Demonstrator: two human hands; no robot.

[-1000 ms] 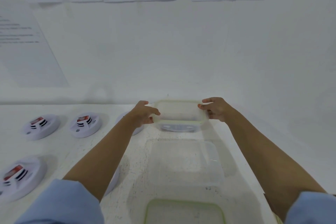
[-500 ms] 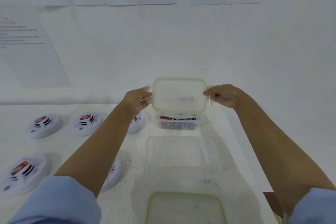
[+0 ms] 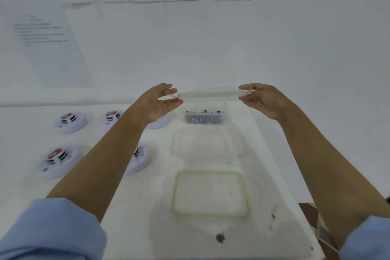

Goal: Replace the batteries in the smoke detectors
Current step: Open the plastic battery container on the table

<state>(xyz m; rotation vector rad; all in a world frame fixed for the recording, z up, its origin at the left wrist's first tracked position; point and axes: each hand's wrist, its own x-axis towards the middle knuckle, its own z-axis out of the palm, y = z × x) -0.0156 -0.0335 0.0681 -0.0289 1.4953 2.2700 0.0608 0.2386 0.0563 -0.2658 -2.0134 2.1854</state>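
Lid (image 3: pixel 209 93) edge-on above the battery box (image 3: pixel 202 118), left hand (image 3: pixel 157 103) and right hand (image 3: pixel 266 99) fingers (image 3: pixel 247 87) clamped on its 2 ends.

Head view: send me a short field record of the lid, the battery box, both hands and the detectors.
battery box: open on the table, batteries inside
lid: off the battery box, seen edge-on, held in the air above it
left hand: pinches the lid's left end
right hand: pinches the lid's right end
smoke detectors: five in view on the table, left of the battery box; one partly hidden behind the left hand
second lid: green-rimmed, flat on the table, nearer the camera
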